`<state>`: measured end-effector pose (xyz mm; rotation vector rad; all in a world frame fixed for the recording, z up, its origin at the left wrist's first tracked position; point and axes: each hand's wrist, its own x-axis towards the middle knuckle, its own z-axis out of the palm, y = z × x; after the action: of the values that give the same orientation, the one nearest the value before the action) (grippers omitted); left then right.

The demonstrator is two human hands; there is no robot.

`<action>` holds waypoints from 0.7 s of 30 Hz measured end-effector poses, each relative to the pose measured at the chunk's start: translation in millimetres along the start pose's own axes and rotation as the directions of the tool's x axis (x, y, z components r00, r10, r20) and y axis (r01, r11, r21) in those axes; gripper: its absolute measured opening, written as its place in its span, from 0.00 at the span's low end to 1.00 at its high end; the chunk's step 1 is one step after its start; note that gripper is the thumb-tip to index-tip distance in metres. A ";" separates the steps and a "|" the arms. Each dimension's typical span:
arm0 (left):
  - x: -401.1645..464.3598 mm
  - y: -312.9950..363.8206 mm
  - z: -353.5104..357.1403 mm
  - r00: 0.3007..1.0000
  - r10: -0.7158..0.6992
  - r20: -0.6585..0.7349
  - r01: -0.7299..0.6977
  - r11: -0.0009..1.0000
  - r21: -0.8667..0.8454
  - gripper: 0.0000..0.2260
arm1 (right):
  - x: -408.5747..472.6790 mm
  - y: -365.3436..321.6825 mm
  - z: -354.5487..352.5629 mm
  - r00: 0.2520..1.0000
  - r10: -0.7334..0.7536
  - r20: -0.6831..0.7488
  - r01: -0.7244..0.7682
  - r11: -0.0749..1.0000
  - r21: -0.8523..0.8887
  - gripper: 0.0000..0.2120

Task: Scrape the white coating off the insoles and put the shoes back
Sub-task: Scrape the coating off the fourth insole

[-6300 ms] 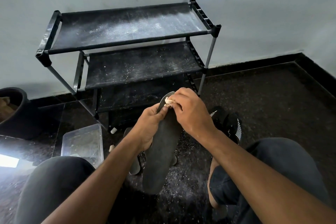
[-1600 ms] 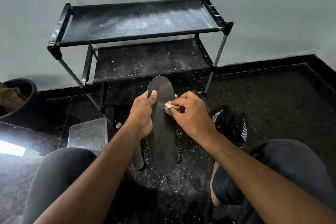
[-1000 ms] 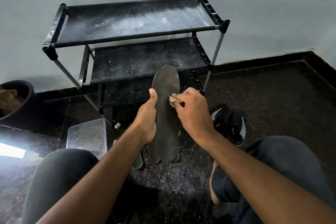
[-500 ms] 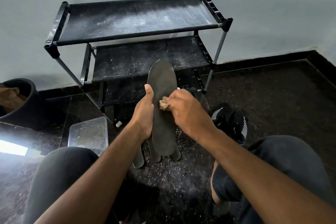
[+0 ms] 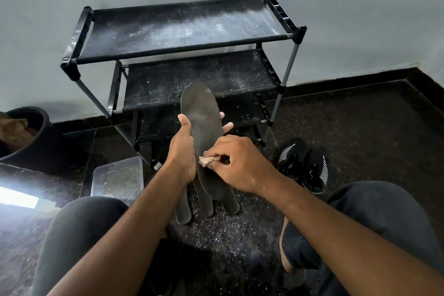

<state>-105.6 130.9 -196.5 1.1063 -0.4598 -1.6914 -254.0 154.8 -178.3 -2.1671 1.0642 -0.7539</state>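
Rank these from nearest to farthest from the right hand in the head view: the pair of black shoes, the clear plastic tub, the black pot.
From the right hand:
1. Pair of black shoes, on the floor just to its right.
2. Clear plastic tub, on the floor to the left, past the left hand.
3. Black pot, far left by the wall.

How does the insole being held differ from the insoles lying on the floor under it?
The held insole is lifted, toe end towards the shoe rack, gripped by the left hand while the right hand rubs a tan scrap on it. The floor insoles lie flat and untouched among white scrapings. The held insole shows nearly whole; the floor insoles show only rounded ends. All are dark grey, with no thick white coating visible.
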 end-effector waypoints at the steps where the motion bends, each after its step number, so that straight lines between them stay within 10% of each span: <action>1: 0.7 -0.4 1.3 1.000 0.002 0.000 -0.002 1.000 0.005 0.39 | 1.0 1.3 -3.8 0.998 0.053 -0.042 -0.051 0.998 0.040 0.03; 7: 6.1 -11.5 0.1 0.998 0.046 -0.040 -0.041 0.992 0.119 0.38 | 9.4 20.2 -16.3 0.901 0.351 -0.255 -0.342 0.936 0.082 0.04; 21: 3.2 -30.5 7.8 0.967 0.018 -0.254 0.065 0.946 0.317 0.34 | 7.3 35.5 1.9 0.781 0.568 -0.261 -0.513 0.821 0.252 0.04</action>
<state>-128.8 138.9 -216.4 1.5521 -0.5741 -1.4986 -266.1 131.6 -203.5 -1.4916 1.6383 -0.8947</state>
